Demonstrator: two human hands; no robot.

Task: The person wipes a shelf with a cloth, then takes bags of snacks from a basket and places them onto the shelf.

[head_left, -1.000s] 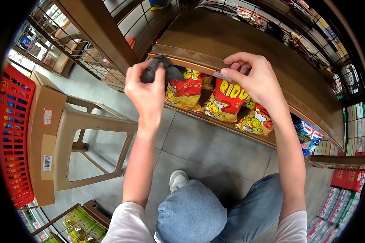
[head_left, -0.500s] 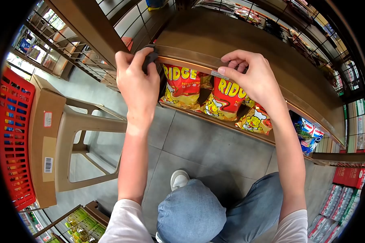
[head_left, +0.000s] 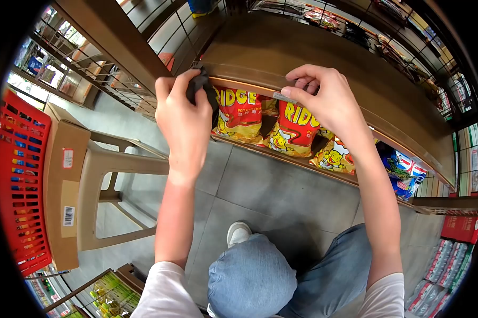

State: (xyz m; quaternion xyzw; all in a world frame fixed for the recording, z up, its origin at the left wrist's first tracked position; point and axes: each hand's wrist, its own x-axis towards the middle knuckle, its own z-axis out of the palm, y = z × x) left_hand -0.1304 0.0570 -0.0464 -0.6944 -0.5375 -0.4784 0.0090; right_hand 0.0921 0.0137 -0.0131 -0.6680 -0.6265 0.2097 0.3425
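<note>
1. So the dark grey cloth (head_left: 200,80) is bunched up in my left hand (head_left: 183,108), pinched snugly between thumb and fingers, right at the left end of the shelf's (head_left: 287,45) front edge.
2. My right hand (head_left: 321,95) is farther along that edge, thumb and index finger curled close together at the clear plastic strip (head_left: 241,75). Can't tell if they're actually pinching it. A small price label (head_left: 284,97) sits just by that thumb.
3. Below the edge, between my two grips, there's a red RIDGE potato chips bag (head_left: 240,114), then a second RIDGE bag (head_left: 294,124) near my right hand. A blue bag (head_left: 406,172) is well off to the right of that grip, past my forearm.
4. Left of my cloth grip and closer to me: a beige plastic stool (head_left: 90,196), then a cardboard box (head_left: 64,159), and a red basket (head_left: 27,212) farthest out.
5. Grey floor tiles (head_left: 271,185) below both hands, plus my white shoe (head_left: 239,233) and jeans (head_left: 252,275).
</note>
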